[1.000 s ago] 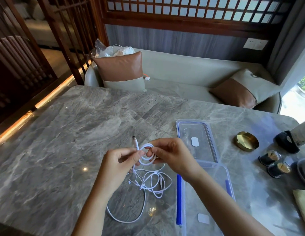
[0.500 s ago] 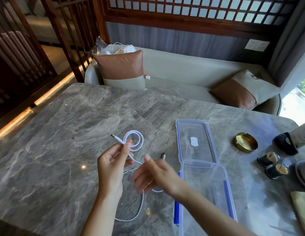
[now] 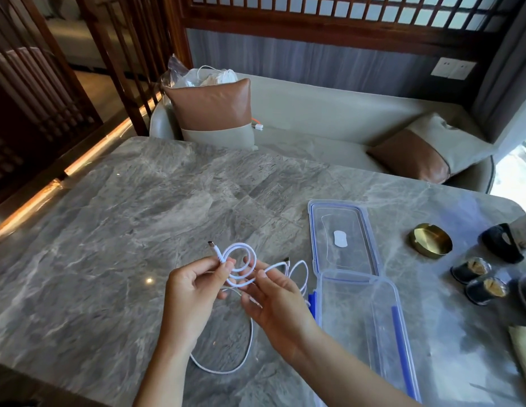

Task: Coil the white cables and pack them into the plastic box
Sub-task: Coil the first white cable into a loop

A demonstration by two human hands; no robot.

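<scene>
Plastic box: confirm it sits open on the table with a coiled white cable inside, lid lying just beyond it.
Not quite. The head view shows the plastic box empty; the partly coiled white cable is held by the left hand and right hand beside it. The rest holds.

I have both bare forearms coming up from the bottom edge and angling in toward each other, so the hands sit close together. The left hand [image 3: 194,292] pinches the thin white cable [image 3: 239,244] between thumb and forefinger just behind its plug end. The right hand [image 3: 279,304], its palm turned toward the left one and fingers loosely curled, holds the same cable between thumb and forefinger
</scene>
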